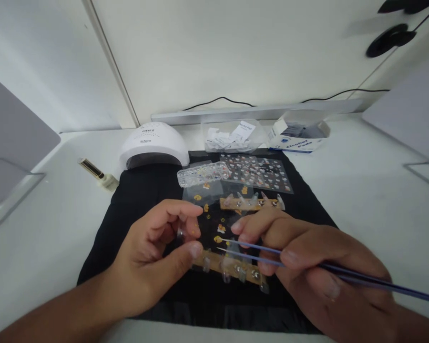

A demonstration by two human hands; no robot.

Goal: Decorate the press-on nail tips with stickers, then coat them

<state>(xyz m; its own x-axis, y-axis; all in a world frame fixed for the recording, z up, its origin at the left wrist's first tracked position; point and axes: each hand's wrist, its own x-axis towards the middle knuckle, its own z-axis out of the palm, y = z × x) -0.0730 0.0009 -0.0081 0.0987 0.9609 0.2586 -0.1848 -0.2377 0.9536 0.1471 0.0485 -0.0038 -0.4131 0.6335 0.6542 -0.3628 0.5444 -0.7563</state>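
My left hand has its thumb and curled fingers at the left edge of a clear sticker sheet with small orange and yellow designs, and appears to grip it. The thumb tip also lies by the left end of a wooden nail-tip stand bearing several clear nail tips. In my right hand is a pair of blue-purple tweezers. The tweezer points are slightly apart, beside an orange sticker on the sheet. Just beyond the fingers sits a second wooden stand with clear nail tips.
A black cloth covers the middle of the white table. Toward the back are a white nail lamp, a clear rhinestone case, another sticker sheet, a tub of packets and an alcohol pads box. A polish bottle stands left.
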